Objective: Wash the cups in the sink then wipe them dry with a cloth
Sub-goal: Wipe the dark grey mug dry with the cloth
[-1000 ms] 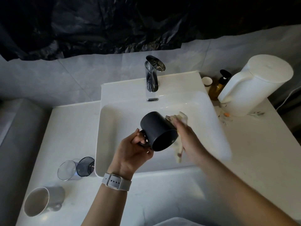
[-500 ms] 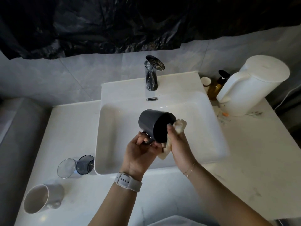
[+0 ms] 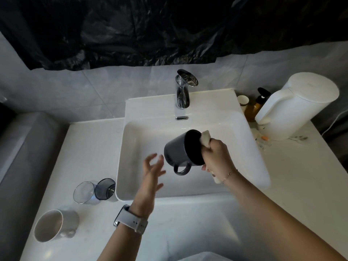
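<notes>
The right hand (image 3: 216, 157) had its grip closed on the cloth (image 3: 205, 137) and on the rim of the black mug (image 3: 178, 150), and this hand alone carried the mug above the sink (image 3: 250, 161). The cloth was bunched between the fingers and the rim; one end stood up above the fingers and the other end hung under the wrist. The mug lay on its side. Its long axis ran almost level, with the mouth turned to the right hand and the base pointing away, toward the left hand (image 3: 153, 171). The handle hung down, on the lower side of the mug, just to the left of the right grip.

The left hand was wide, its fingers spread and holding nothing. It was just beside the base of the mug; I could not tell if the fingertips touched it. I judge that this hand was the nearer one to take the mug again, by the base or the handle, so that the right hand could turn the cloth inside.

Well left of the left hand, on the counter (image 3: 94, 147), lay a white mug (image 3: 54, 226) and two tumblers, one clear (image 3: 83, 193) and one dark (image 3: 105, 189), all on their sides. The wiping of the black mug seemed to be in progress.
</notes>
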{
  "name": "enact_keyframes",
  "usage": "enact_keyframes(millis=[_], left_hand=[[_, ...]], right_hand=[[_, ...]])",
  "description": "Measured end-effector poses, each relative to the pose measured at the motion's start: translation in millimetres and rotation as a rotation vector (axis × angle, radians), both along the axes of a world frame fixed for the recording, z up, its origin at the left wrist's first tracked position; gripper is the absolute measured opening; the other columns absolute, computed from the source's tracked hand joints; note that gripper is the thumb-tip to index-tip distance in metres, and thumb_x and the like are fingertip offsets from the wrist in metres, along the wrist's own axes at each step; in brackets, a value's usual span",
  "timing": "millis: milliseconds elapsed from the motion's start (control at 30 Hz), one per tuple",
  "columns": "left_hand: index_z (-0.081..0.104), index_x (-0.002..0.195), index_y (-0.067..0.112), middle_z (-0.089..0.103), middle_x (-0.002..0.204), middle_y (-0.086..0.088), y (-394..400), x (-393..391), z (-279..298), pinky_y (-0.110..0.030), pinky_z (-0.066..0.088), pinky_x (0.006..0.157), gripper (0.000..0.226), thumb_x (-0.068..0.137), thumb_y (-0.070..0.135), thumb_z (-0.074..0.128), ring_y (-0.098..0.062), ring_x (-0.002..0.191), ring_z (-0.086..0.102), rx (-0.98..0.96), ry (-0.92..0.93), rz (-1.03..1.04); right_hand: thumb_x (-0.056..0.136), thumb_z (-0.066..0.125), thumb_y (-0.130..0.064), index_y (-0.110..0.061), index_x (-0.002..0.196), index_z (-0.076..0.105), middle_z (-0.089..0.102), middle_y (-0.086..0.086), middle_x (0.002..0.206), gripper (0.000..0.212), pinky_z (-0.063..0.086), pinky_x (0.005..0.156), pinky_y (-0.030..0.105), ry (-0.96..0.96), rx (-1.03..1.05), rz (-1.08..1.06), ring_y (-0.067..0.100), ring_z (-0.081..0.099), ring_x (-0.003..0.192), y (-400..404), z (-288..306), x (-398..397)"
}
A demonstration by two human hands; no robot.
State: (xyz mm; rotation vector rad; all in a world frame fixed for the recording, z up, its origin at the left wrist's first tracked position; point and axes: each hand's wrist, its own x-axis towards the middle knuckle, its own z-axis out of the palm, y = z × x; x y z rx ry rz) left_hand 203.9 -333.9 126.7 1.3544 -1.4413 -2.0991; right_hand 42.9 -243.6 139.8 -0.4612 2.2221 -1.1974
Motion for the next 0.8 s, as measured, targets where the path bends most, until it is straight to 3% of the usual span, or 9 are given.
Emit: enact_keyframes(millis=[67,167,300,400,467,600,667,733,800], left_hand=[[0.047,0.128,0.045,0.063,0.123,0.014,-8,-3,11,-0.044,0.054,0.087,0.046,0.087,0.062,0.056,-0.015,0.111,0.064,0.001,0.189,-0.049],[0.057,0.13,0.023,0.069,0.114,-0.002,-13,-12,24,-0.039,0.058,0.072,0.057,0.085,0.058,0.047,-0.026,0.102,0.066,0.136,0.32,-0.057],[0.077,0.096,0.022,0.073,0.096,-0.006,-13,-10,23,-0.039,0.054,0.074,0.04,0.085,0.052,0.052,-0.021,0.084,0.07,0.238,0.341,0.015],[0.079,0.087,0.022,0.074,0.094,-0.005,-16,-8,12,-0.037,0.051,0.073,0.038,0.091,0.049,0.052,-0.021,0.08,0.071,0.349,0.322,0.134],[0.08,0.085,0.018,0.076,0.094,-0.009,-20,-6,2,-0.034,0.055,0.07,0.043,0.091,0.051,0.053,-0.029,0.083,0.071,0.513,0.331,0.253],[0.072,0.106,0.012,0.074,0.1,-0.018,-21,-6,-9,-0.03,0.059,0.053,0.047,0.088,0.053,0.058,-0.037,0.089,0.066,0.767,0.337,0.341],[0.069,0.11,0.01,0.072,0.101,-0.018,-11,-14,-9,-0.03,0.057,0.059,0.049,0.089,0.052,0.054,-0.036,0.086,0.065,0.84,0.359,0.336],[0.068,0.108,0.008,0.072,0.099,-0.018,5,-25,-8,-0.034,0.053,0.071,0.053,0.092,0.053,0.047,-0.033,0.084,0.065,0.819,0.394,0.362],[0.067,0.114,0.009,0.072,0.108,-0.018,22,-33,-7,-0.038,0.051,0.093,0.056,0.093,0.055,0.043,-0.032,0.1,0.066,0.746,0.429,0.417]], right_hand=[[0.096,0.043,-0.017,0.0,0.072,0.052,0.052,0.01,0.044,0.03,0.027,0.035,0.014,-0.158,-0.002,0.084,0.012,0.042,0.026,-3,12,7],[0.099,0.04,-0.023,0.003,0.074,0.056,0.048,-0.001,0.03,0.04,0.024,0.036,0.012,-0.215,0.038,0.225,0.009,0.034,0.023,-9,19,20],[0.097,0.04,-0.023,-0.01,0.065,0.045,0.048,0.001,0.043,0.034,0.028,0.038,0.016,-0.031,0.124,0.269,0.018,0.04,0.034,-14,8,22],[0.097,0.04,-0.033,-0.016,0.074,0.051,0.057,0.007,0.063,0.031,0.046,0.057,0.03,0.285,0.167,0.335,0.031,0.056,0.061,-7,0,20],[0.097,0.04,-0.048,-0.017,0.078,0.054,0.064,0.008,0.068,0.038,0.051,0.068,0.038,0.333,0.042,0.232,0.031,0.062,0.068,-1,3,15],[0.091,0.035,-0.064,-0.018,0.103,0.046,0.058,0.01,0.074,0.049,0.048,0.066,0.032,0.046,-0.1,0.096,0.018,0.057,0.068,-9,13,14],[0.088,0.039,-0.06,-0.015,0.1,0.044,0.05,0.01,0.072,0.047,0.043,0.053,0.021,-0.243,-0.304,0.012,0.016,0.052,0.069,-22,10,32],[0.095,0.045,-0.05,-0.017,0.097,0.051,0.064,-0.006,0.078,0.034,0.045,0.05,0.018,-0.401,-0.457,-0.125,0.013,0.061,0.073,-30,1,50],[0.097,0.048,-0.044,-0.021,0.1,0.062,0.072,-0.008,0.094,0.027,0.056,0.07,0.028,-0.511,-0.516,-0.297,0.012,0.069,0.086,-32,-4,58]])
